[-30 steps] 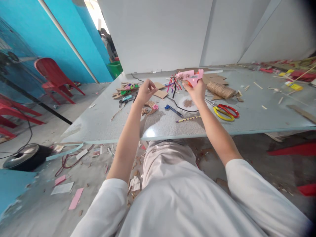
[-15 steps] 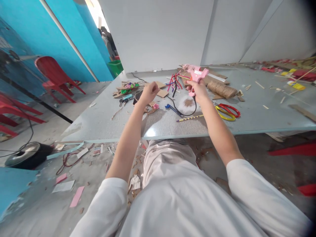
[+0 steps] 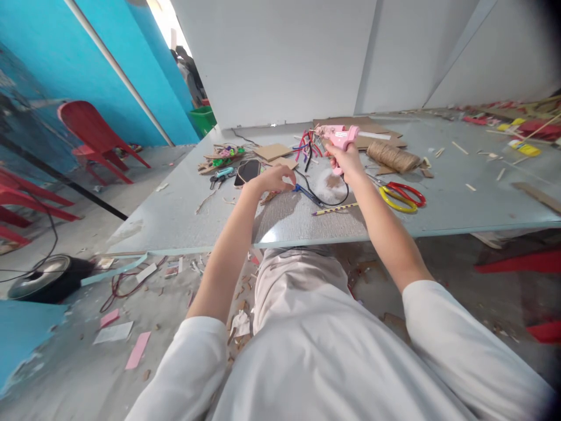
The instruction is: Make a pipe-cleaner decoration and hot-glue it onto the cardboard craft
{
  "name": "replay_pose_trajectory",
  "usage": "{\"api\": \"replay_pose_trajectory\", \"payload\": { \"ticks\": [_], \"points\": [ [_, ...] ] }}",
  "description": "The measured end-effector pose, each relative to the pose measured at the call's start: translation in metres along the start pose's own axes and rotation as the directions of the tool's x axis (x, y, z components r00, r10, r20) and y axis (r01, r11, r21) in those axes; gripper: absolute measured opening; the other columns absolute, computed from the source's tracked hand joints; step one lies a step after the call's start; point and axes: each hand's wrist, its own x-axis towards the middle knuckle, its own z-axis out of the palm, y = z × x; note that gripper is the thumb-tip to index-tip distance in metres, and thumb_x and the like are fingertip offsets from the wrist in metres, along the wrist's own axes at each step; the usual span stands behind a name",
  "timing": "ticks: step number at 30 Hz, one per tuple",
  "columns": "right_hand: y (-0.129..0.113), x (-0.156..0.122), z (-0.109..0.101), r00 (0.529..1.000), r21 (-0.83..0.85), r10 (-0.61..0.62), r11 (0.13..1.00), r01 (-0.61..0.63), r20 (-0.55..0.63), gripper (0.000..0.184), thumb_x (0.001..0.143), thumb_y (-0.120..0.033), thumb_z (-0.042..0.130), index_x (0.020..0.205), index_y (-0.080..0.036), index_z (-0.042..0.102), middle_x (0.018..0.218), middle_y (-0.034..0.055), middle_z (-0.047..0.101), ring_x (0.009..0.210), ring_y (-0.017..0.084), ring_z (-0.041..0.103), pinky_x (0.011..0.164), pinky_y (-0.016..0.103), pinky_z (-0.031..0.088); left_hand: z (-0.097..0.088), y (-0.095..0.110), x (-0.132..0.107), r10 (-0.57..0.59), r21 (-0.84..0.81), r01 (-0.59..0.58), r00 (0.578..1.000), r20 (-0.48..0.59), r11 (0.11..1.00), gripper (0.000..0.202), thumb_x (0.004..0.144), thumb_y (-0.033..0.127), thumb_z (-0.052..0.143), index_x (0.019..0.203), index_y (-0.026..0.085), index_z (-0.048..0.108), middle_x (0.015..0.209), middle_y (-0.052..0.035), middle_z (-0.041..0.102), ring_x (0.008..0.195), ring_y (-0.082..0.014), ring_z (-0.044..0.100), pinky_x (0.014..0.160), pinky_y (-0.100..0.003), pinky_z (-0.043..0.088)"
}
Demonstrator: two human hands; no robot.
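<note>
My right hand (image 3: pixel 346 158) is wrapped round the handle of a pink hot glue gun (image 3: pixel 344 137), held above the table with its nozzle to the left and a glue stick sticking out of its back. My left hand (image 3: pixel 277 178) is low over the table, fingers curved and apart. It partly hides a small brown craft piece (image 3: pixel 269 197) beneath it; whether it touches this is unclear. By its fingertips lies a blue tool (image 3: pixel 309 195), perhaps a pen or cutter. A striped pencil (image 3: pixel 335 209) lies nearer the edge.
A twine roll (image 3: pixel 392 156) and red-and-yellow-handled scissors (image 3: pixel 401 197) lie right of my right hand. Left are a phone (image 3: pixel 248 173), keys (image 3: pixel 222 175) and green-purple trimmings (image 3: pixel 225 154). Cardboard squares (image 3: pixel 274 152) and coloured pipe cleaners (image 3: pixel 308 146) lie behind. Scraps litter the floor.
My left hand has moved right and down toward the blue tool, its fingers opening from a closed curl. The glue gun has come down slightly and left in my right hand.
</note>
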Motion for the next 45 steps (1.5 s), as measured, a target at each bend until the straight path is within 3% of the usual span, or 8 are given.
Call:
{"api": "replay_pose_trajectory", "payload": {
  "ticks": [13,20,25,32,38,45],
  "points": [
    [0.004,0.002,0.000,0.999,-0.029,-0.044,0.999,0.043,-0.022,0.008,0.077,-0.016,0.059,0.081,-0.020,0.053,0.059,-0.0043,0.059,0.038,0.005,0.041,0.034,0.017,0.030,0.018,-0.009,0.010,-0.012,0.077,0.008,0.998,0.055,0.997,0.027,0.091,0.033,0.054,0.112,0.016,0.057,0.115,-0.0083,0.057,0.100,-0.0193,0.058,0.086,-0.040,0.050],
    [0.006,0.004,0.000,0.998,-0.052,-0.063,0.997,0.062,-0.008,0.008,0.077,-0.016,0.059,0.078,-0.021,0.052,0.061,-0.0042,0.059,0.038,0.005,0.041,0.034,0.017,0.030,0.022,-0.008,0.011,-0.038,-0.045,0.039,0.999,0.017,0.998,0.027,0.091,0.033,0.054,0.111,0.016,0.057,0.114,-0.0081,0.058,0.098,-0.0190,0.058,0.085,-0.040,0.050],
    [0.006,0.003,0.000,0.998,-0.051,-0.062,0.997,0.061,-0.023,0.008,0.077,-0.017,0.059,0.078,-0.020,0.052,0.062,-0.0037,0.059,0.039,0.005,0.041,0.035,0.018,0.031,0.013,-0.013,0.012,-0.120,-0.203,0.095,0.986,-0.115,0.975,0.025,0.091,0.033,0.054,0.108,0.015,0.058,0.109,-0.0072,0.059,0.093,-0.0172,0.059,0.082,-0.037,0.051],
    [0.007,0.004,-0.001,0.996,-0.090,-0.086,0.993,0.083,-0.023,0.006,0.077,-0.017,0.059,0.078,-0.020,0.054,0.064,-0.0025,0.061,0.042,0.007,0.044,0.040,0.020,0.038,0.004,-0.009,0.012,-0.287,-0.553,0.059,0.897,-0.336,0.831,0.007,0.091,0.019,0.045,0.087,0.016,0.051,0.093,-0.0047,0.062,0.090,-0.0132,0.063,0.078,-0.029,0.052],
    [0.010,0.005,-0.001,0.996,-0.100,-0.093,0.991,0.093,0.005,0.007,0.077,-0.019,0.060,0.076,-0.021,0.052,0.064,-0.0020,0.060,0.042,0.007,0.043,0.041,0.020,0.037,-0.004,0.002,0.009,-0.370,-0.738,-0.034,0.849,-0.377,0.674,0.012,0.090,0.024,0.043,0.079,0.020,0.041,0.094,-0.0053,0.065,0.097,-0.0148,0.065,0.083,-0.030,0.051],
    [0.009,0.001,0.001,0.983,-0.094,-0.164,0.981,0.171,0.079,0.010,0.075,-0.025,0.064,0.074,-0.020,0.055,0.066,-0.0010,0.061,0.041,0.005,0.041,0.038,0.019,0.035,-0.015,0.004,0.007,-0.424,-0.819,-0.093,0.819,-0.386,0.567,0.011,0.091,0.027,0.043,0.082,0.021,0.042,0.104,-0.0064,0.065,0.104,-0.0188,0.062,0.085,-0.037,0.051]
  ]
}}
